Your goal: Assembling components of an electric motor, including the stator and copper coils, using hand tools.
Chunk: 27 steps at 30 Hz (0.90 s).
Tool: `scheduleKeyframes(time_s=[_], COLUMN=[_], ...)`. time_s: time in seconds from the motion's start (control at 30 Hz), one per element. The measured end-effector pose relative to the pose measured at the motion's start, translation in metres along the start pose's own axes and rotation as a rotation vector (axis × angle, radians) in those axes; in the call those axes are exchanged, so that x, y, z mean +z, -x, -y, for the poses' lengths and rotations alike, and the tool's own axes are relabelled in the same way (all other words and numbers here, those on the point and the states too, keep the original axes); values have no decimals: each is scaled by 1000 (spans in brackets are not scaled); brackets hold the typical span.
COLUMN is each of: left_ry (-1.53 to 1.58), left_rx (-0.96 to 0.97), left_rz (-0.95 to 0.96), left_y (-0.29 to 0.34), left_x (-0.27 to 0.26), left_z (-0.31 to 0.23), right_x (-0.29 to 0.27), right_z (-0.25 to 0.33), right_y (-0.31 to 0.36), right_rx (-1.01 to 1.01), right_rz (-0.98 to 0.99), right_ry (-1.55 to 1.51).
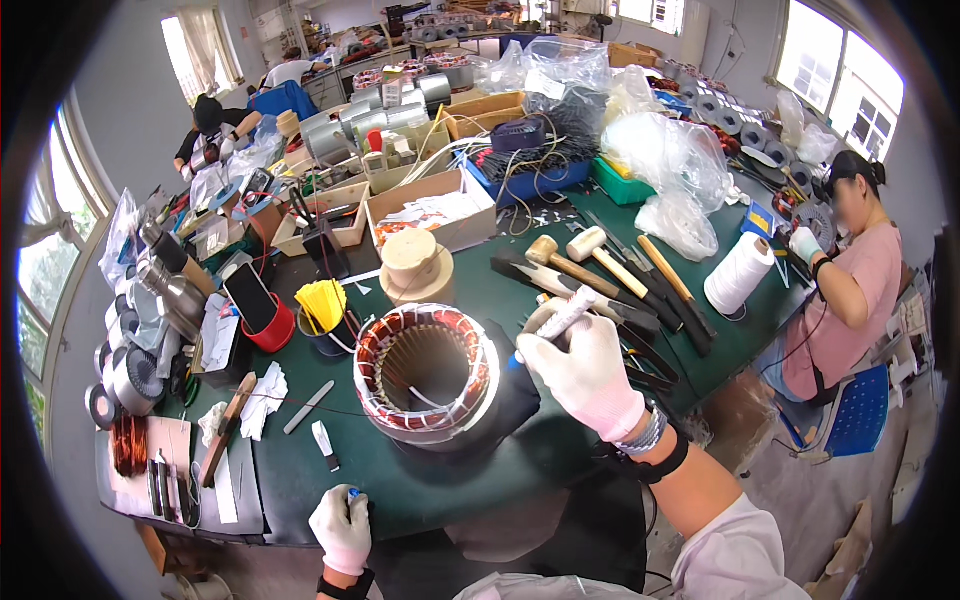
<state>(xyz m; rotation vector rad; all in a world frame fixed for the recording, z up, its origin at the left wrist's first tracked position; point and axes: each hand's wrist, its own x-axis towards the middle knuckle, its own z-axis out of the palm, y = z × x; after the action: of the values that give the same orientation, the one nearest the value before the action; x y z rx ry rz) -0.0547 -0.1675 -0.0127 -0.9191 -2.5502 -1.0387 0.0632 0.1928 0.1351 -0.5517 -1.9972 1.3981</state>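
A motor stator stands upright on the green tabletop, its copper windings laced with white cord around the open bore. My right hand, in a white glove, is closed around a white marker. The marker's blue tip points down and left, close to the stator's right side; whether it touches I cannot tell. My left hand, also gloved, is at the table's front edge with its fingers pinched on a small blue piece, which looks like a pen cap. It is apart from the stator.
Mallets and hammers lie beyond my right hand. Behind the stator are round wooden blocks and a cup of yellow strips. A phone leans in a red holder. A white thread cone stands near a co-worker at right.
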Motion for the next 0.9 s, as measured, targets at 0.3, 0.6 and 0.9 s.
scheduleKeyframes(time_s=[0.3, 0.6, 0.9], left_ry=[-29, -244, -427], left_rx=[-61, -160, -206], left_rz=[17, -261, -194], left_y=[5, 5, 10], left_x=[-22, -121, -169], left_z=[-2, 94, 167], right_x=[-2, 25, 166], right_z=[10, 7, 38], right_y=[59, 140, 126], right_rx=[-20, 129, 71], right_rz=[-9, 240, 579], right_ry=[87, 18, -181])
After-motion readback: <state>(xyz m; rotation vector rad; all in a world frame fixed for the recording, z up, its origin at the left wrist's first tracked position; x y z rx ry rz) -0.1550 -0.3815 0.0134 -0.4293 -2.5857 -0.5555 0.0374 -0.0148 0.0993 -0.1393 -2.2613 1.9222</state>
